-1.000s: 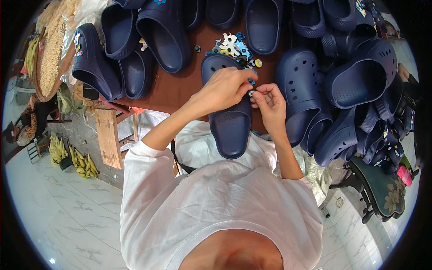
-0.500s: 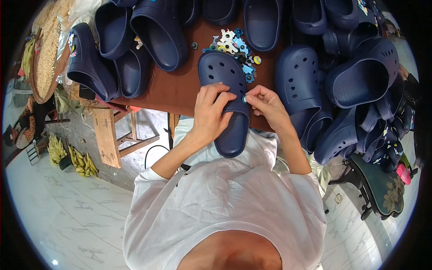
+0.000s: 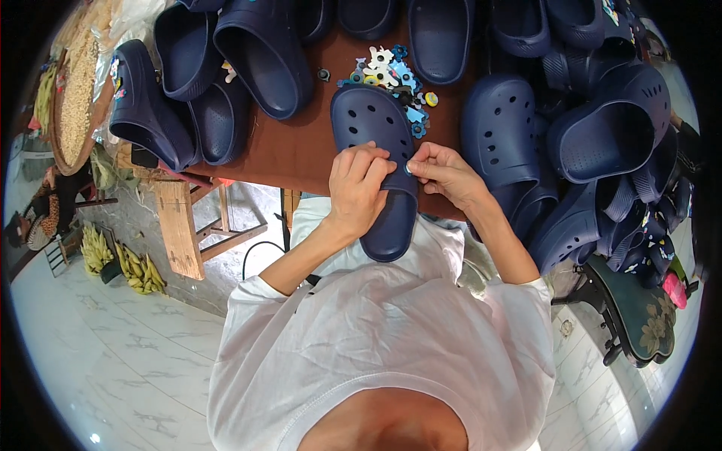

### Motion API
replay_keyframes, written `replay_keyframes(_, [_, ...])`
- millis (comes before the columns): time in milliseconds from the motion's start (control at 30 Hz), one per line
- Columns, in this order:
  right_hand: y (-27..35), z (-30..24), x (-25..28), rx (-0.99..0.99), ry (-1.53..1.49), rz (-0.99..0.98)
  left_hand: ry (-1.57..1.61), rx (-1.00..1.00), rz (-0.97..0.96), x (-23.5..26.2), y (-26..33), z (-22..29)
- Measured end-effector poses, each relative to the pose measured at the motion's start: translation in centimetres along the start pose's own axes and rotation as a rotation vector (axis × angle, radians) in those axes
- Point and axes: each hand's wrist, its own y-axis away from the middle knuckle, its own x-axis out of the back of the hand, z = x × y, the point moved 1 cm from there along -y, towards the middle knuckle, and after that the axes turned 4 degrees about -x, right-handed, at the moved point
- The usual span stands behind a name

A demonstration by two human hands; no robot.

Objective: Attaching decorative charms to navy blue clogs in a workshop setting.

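- At the side of the clog's upper, the right hand (image 3: 449, 179) keeps thumb and forefinger pinched together on a small round whitish-blue piece (image 3: 408, 167), partly hidden by the fingertips.
- The left hand (image 3: 359, 186) is clamped on the upper by the foot opening, fingers curled over the top.
- Between both hands lies the navy-blue moulded clog with round holes (image 3: 372, 120), toe pointing away from the person, heel reaching past the near edge of the brown-covered table (image 3: 289, 158).
- Just beyond the toe sits a heap of small flat charms (image 3: 395, 75), white, blue, black and yellow; one small dark round charm (image 3: 323, 74) lies apart, to its left.
- Right of the hands, a second navy clog, holes uppermost (image 3: 500, 124), lies near, with a stack of further navy clogs (image 3: 602, 143) beyond.
- Left and ahead, more navy clogs (image 3: 267, 68) stand with openings showing.
- Farther left: a rough wooden stool (image 3: 178, 234) and a round tray of pale pieces (image 3: 58, 143).
- Lower right: a dark padded chair with a flower pattern (image 3: 639, 312).
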Motion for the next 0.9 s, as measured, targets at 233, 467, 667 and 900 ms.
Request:
replay_keyframes(233, [0.6, 2.1, -1.6, 0.301, 0.037, 0.177, -0.012, -0.005, -0.014, 0.1, 0.0, -0.1])
replay_keyframes(467, [0.4, 3.0, -1.2, 0.608, 0.493, 0.599, 0.072, 0.028, 0.002, 1.2, -0.2, 0.8])
replay_keyframes(667, [-0.7, 0.5, -2.4, 0.813, 1.065, 0.795, 0.348, 0.016, 0.025, 2.6, 2.8, 3.8])
replay_keyframes(900, [-1.6, 0.5, -1.9, 0.686, 1.102, 0.797, 1.052, 0.683, -0.047, -1.2, 5.6, 3.6])
